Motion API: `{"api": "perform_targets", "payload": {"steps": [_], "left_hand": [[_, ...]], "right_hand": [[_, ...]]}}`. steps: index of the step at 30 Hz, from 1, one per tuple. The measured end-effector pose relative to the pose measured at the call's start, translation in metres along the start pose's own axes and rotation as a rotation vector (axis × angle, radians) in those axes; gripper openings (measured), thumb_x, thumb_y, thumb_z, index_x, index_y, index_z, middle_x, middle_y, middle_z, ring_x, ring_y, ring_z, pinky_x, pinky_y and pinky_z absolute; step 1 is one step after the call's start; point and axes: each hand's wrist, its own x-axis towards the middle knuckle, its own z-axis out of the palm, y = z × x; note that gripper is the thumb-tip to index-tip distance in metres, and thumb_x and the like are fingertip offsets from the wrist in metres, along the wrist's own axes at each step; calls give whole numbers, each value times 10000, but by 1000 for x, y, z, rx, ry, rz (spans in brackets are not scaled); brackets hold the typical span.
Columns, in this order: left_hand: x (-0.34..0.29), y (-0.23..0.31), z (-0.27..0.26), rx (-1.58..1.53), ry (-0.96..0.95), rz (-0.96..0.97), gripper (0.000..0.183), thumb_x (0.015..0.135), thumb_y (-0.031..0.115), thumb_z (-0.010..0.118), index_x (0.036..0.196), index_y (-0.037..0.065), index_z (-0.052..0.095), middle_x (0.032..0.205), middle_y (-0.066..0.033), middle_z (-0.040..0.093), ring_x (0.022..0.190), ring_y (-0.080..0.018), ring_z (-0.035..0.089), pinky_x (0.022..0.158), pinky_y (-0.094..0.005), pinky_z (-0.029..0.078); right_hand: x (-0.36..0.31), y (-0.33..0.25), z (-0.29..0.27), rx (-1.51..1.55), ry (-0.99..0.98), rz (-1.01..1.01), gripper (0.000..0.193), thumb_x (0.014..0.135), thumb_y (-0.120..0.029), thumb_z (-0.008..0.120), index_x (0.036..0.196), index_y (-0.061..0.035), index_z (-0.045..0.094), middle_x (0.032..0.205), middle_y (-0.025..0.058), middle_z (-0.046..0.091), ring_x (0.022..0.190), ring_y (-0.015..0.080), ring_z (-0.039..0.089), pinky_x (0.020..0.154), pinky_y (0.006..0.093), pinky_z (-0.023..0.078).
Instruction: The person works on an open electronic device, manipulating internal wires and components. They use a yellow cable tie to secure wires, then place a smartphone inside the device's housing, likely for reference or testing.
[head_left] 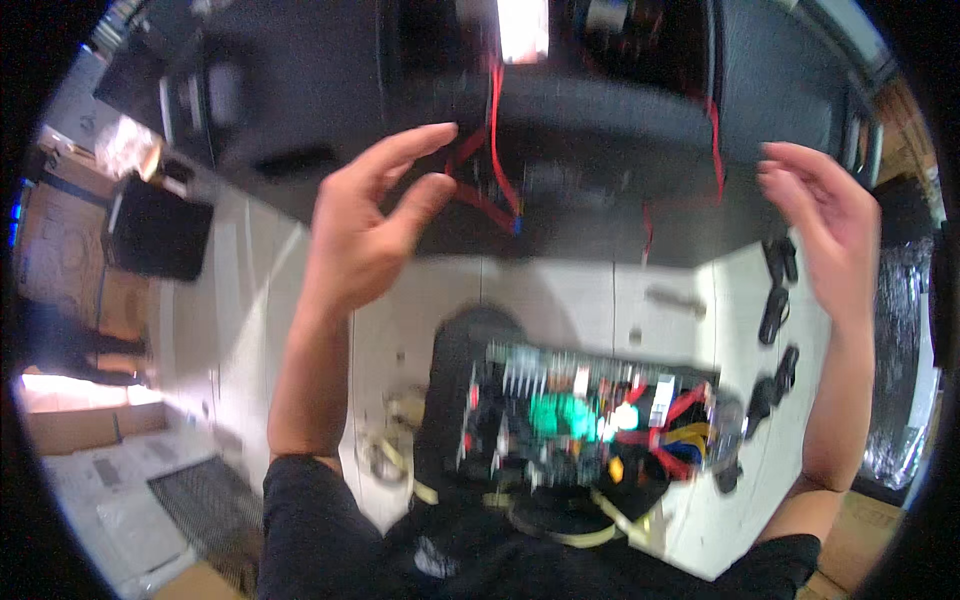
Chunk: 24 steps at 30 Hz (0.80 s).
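My left hand (372,225) is raised over the near part of a dark machine chassis (590,115), thumb and fingers spread apart with nothing between them. Closest to it hang a red cable (497,130) and a darker red loop ending in a small blue tip. On the other side, my right hand (828,215) is held up with loosely bent fingers and no object visible in it. Left of it another thin red wire (717,150) hangs down. An open circuit board assembly (580,415) with green parts and red and yellow wires rests at my lap, touched by neither hand.
Black shoes or similar dark objects (772,300) lie on the white tiled floor (560,285) at right. A black box (160,230) and cardboard boxes (80,190) stand at left. Something wrapped in clear plastic (900,370) is at far right. Yellowish straps (385,455) lie near my lap.
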Motion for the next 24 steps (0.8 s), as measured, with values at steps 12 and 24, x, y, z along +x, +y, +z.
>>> {"api": "perform_targets", "payload": {"steps": [12,24], "left_hand": [[-226,-1,18,-254,147,-750,250,965,57,710,1204,-20,714,1086,-100,748,1013,-154,703,913,-298,554],[-205,91,74,-258,-405,-67,154,801,-13,787,952,17,794,881,-102,785,799,-216,735,727,-330,557]], "right_hand": [[-282,75,-19,214,427,386,307,1053,-113,568,1268,93,643,1114,190,722,1025,246,708,955,399,568],[-344,20,-10,154,-242,613,91,892,-76,742,898,12,719,812,66,714,754,145,673,702,296,519]]}}
